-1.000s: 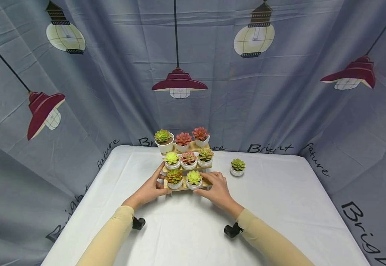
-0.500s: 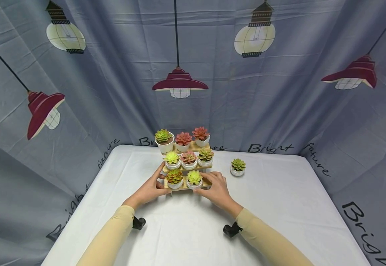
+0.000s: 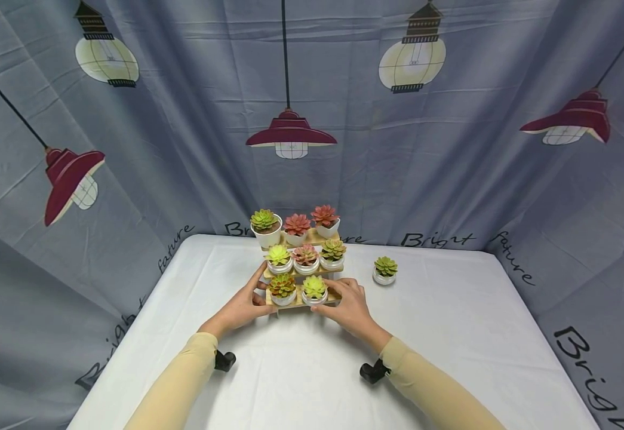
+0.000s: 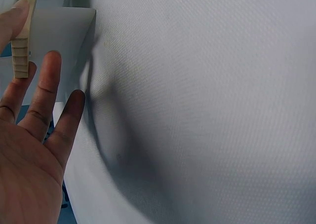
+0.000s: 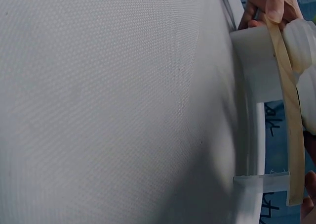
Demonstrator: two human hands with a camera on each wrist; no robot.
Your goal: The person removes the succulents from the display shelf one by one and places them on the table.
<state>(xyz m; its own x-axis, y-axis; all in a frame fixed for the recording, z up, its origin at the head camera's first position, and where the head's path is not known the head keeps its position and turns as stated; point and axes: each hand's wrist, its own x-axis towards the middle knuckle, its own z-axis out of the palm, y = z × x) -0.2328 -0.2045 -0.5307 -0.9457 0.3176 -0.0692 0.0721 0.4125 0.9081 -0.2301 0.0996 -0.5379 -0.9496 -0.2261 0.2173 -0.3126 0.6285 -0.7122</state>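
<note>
A three-step wooden stand [image 3: 300,298] with white supports holds small artificial succulents in white pots. At its left end, my left hand [image 3: 240,306] grips the bottom step, with the thumb on the board end [image 4: 20,58] and the other fingers spread beside the white support [image 4: 61,33]. My right hand [image 3: 353,307] pinches the pot of a light green succulent [image 3: 314,288] on that same step, thumb in front and fingers at its right side. Left of it sits an orange-green succulent [image 3: 282,286]. In the right wrist view only parts of the right fingers [image 5: 310,182] show at the edge.
The middle step bears a yellow-green [image 3: 277,255], a pink [image 3: 305,255] and an olive succulent [image 3: 332,251]. On top are a green one [image 3: 264,222] and two red ones. Another green succulent [image 3: 384,269] stands right on the white tablecloth [image 3: 451,322]. A grey curtain [image 3: 183,149] hangs behind.
</note>
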